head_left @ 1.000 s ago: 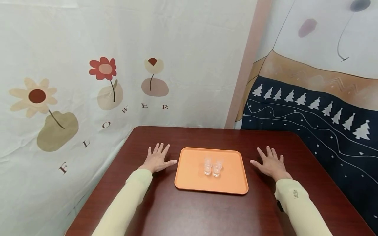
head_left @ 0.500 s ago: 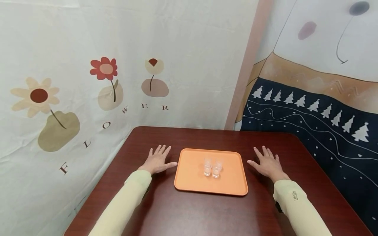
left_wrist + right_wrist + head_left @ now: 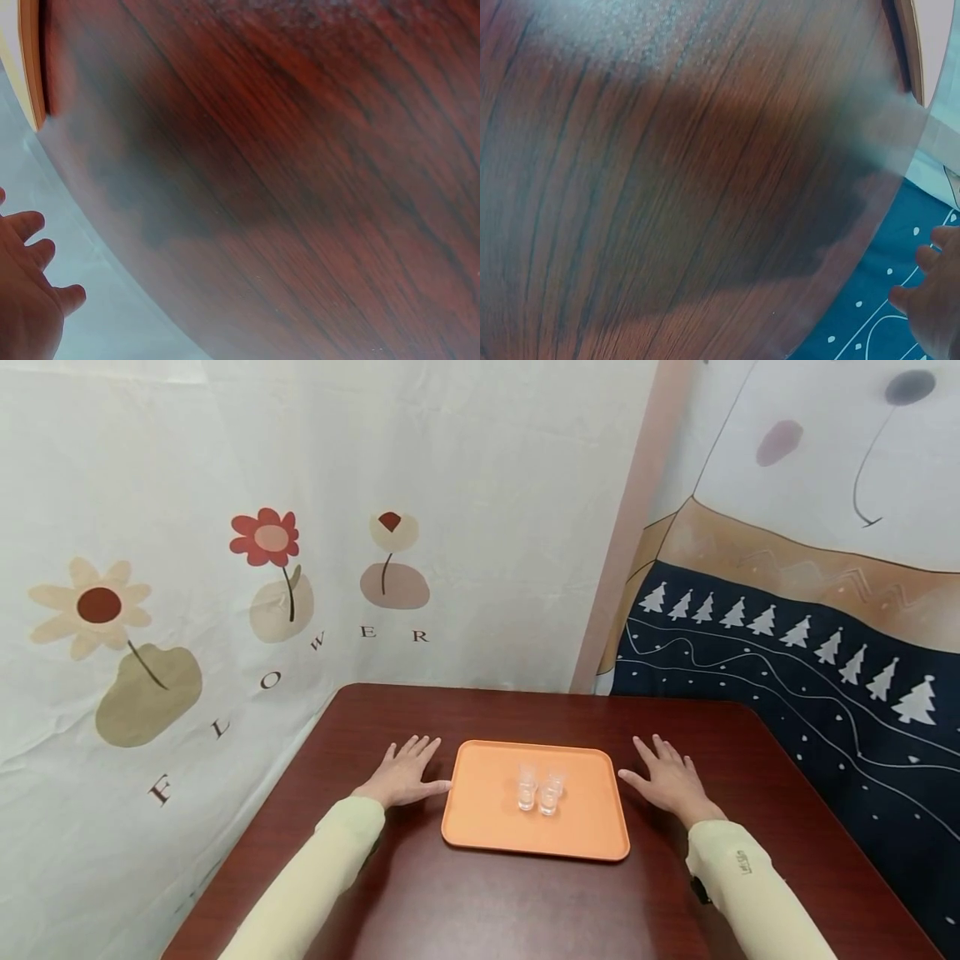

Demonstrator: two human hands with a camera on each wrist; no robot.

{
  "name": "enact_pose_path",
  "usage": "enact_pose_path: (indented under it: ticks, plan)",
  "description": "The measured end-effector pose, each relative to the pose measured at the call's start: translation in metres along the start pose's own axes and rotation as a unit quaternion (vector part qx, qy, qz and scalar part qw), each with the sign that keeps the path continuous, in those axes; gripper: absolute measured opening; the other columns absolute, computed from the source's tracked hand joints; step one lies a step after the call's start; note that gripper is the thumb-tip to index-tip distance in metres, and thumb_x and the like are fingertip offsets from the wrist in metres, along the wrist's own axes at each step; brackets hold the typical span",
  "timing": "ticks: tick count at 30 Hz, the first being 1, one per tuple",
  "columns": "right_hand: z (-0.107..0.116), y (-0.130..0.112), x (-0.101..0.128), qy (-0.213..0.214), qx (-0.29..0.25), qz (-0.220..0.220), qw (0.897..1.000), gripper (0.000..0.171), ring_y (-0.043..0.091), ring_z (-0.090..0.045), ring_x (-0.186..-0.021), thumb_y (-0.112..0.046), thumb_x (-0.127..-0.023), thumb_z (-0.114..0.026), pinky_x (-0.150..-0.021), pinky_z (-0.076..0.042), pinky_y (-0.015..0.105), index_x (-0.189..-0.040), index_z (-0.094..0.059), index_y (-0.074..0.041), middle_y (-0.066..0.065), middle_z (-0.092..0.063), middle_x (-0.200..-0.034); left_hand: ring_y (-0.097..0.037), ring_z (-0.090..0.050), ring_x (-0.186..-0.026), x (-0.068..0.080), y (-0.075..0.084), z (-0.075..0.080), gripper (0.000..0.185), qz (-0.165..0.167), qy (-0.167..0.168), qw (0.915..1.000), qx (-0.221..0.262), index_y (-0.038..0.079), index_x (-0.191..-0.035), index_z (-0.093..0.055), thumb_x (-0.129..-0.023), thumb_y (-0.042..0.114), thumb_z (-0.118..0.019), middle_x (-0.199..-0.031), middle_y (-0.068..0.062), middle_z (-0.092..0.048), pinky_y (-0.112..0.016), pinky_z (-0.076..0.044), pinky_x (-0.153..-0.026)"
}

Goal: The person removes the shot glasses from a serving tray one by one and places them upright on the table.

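Note:
An orange tray [image 3: 487,827] lies in the middle of a dark red-brown wooden table [image 3: 480,902]. Three small clear glasses [image 3: 542,787] stand close together near the tray's middle. My left hand [image 3: 405,772] rests flat on the table just left of the tray, fingers straight, thumb close to the tray's edge. On the other side my right hand [image 3: 667,779] lies flat too, fingers spread, thumb near the tray's right edge. Neither hand holds anything. Both wrist views show mostly the table grain, with part of the left hand [image 3: 26,300] and the right hand [image 3: 934,300] at the frame's edge.
A white cloth with flower prints and the word FLOWER [image 3: 225,610] hangs behind and to the left of the table. A dark blue cloth with white trees [image 3: 787,643] hangs on the right. The table's far edge meets both cloths.
Both hands have slid a little inward toward the tray, and their fingers have drawn closer together. The tray and glasses have not moved.

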State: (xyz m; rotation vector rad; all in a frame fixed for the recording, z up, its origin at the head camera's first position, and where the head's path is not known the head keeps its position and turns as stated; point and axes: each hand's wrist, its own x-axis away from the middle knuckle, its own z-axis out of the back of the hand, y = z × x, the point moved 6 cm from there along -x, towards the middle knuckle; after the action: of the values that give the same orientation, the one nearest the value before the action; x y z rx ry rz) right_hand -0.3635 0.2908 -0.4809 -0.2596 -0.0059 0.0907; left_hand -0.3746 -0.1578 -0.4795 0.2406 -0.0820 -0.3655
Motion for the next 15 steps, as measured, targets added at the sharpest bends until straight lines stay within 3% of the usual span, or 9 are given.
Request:
enact_pose_path:
  ticks: [7, 15]
  plan:
    - [-0.001, -0.001, -0.001, 0.002, -0.013, 0.007, 1.0, 0.088, 0.051, -0.016, -0.143, -0.062, -0.095, -0.051, -0.111, -0.012, 0.07, -0.156, -0.026, -0.005, 0.034, -0.016, -0.157, -0.036, -0.018, -0.149, 0.004, 0.011, 0.001, 0.095, -0.028, -0.005, 0.9995, 0.012, 0.011, -0.158, -0.028, -0.087, 0.066, -0.061, -0.159, -0.017, -0.029, -0.063, -0.01, -0.116]
    - [0.0, -0.01, 0.001, -0.001, -0.031, 0.011, 0.999, 0.083, 0.05, -0.017, -0.143, -0.055, -0.097, -0.054, -0.112, -0.012, 0.069, -0.157, -0.025, -0.004, 0.033, -0.018, -0.157, -0.033, -0.022, -0.148, 0.003, 0.015, -0.004, 0.096, -0.038, -0.015, 0.9991, 0.012, 0.01, -0.156, -0.032, -0.085, 0.067, -0.064, -0.158, -0.015, -0.032, -0.061, -0.012, -0.116]
